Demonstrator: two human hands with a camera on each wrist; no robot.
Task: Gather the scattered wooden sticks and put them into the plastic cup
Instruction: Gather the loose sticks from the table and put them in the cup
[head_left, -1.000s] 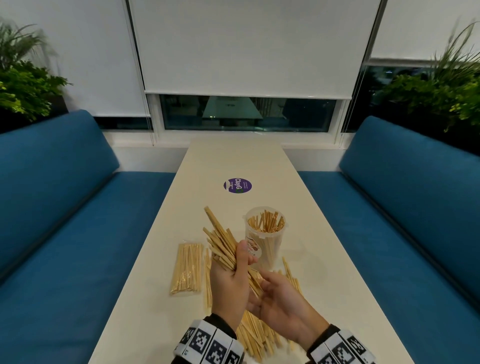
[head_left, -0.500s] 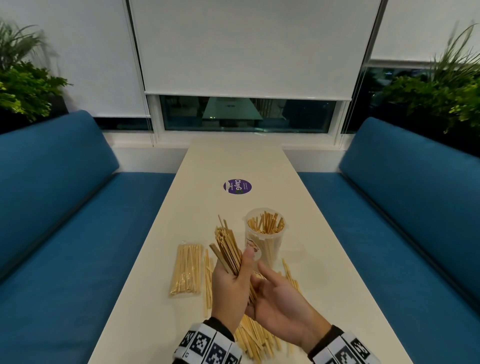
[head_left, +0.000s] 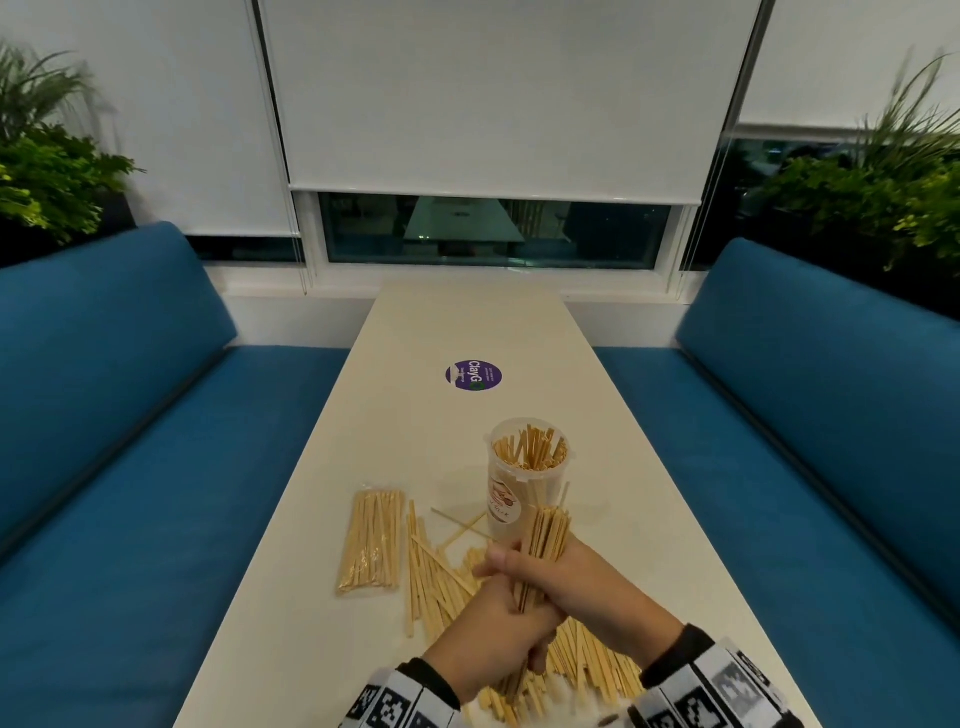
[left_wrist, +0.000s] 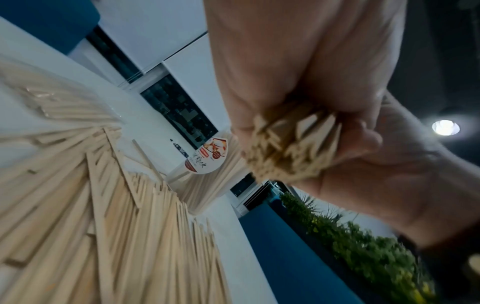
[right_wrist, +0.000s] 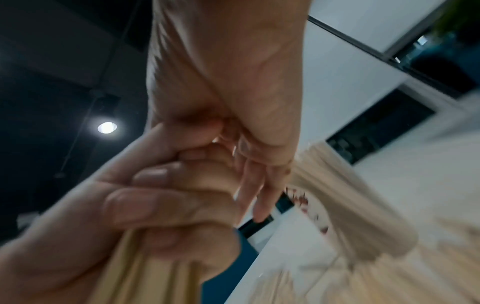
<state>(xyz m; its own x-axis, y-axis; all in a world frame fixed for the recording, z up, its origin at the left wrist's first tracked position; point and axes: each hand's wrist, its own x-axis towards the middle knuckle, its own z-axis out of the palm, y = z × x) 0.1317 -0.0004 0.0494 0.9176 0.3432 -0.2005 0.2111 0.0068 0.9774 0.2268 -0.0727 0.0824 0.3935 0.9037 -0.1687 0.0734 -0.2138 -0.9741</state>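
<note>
Cup behind loose sticks; bagged sticks left.

Hands clasped round stick bundle, loose sticks on table below

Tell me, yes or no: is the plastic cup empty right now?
No. In the head view the plastic cup already stands packed with upright wooden sticks reaching its rim.
</note>
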